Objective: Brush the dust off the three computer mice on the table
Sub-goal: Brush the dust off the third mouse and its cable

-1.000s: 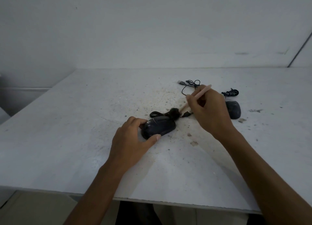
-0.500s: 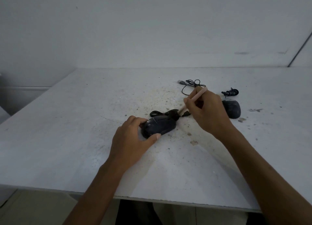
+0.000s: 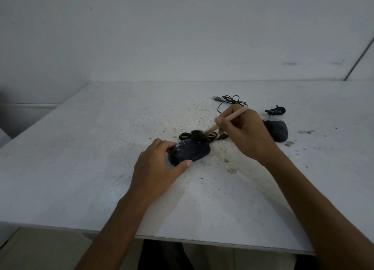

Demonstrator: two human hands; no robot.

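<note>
Item under work: the black mouse (image 3: pixel 190 152), lying flat on the grey table (image 3: pixel 81 158), near the centre and long axis running from 8 to 2 o'clock.

The left hand (image 3: pixel 155 168) grips the mouse at its near-left end. The thumb presses the side at 6 o'clock and the curled fingers wrap the end at 9 to 10 o'clock. The far-right half of the shell is uncovered.

The right hand (image 3: pixel 247 136) sits at 2 o'clock from the mouse, its fingers pinched narrowly round the pale handle of the brush (image 3: pixel 228 119). The handle slopes down toward 8 o'clock. The dark bristle tuft touches the mouse's top edge at 12 o'clock, over a looped cable (image 3: pixel 185 136).

A second mouse (image 3: pixel 277 131) lies at 3 o'clock, just beside the right hand. A bundled cord (image 3: pixel 276 110) lies beyond it at 12 o'clock, and a loose cable with plug (image 3: pixel 230 100) is at 11 o'clock from the right hand.

Against half a second ago, the tuft has shifted slightly toward 9 o'clock along the shell. The left hand's grip and the mouse are unchanged.
</note>
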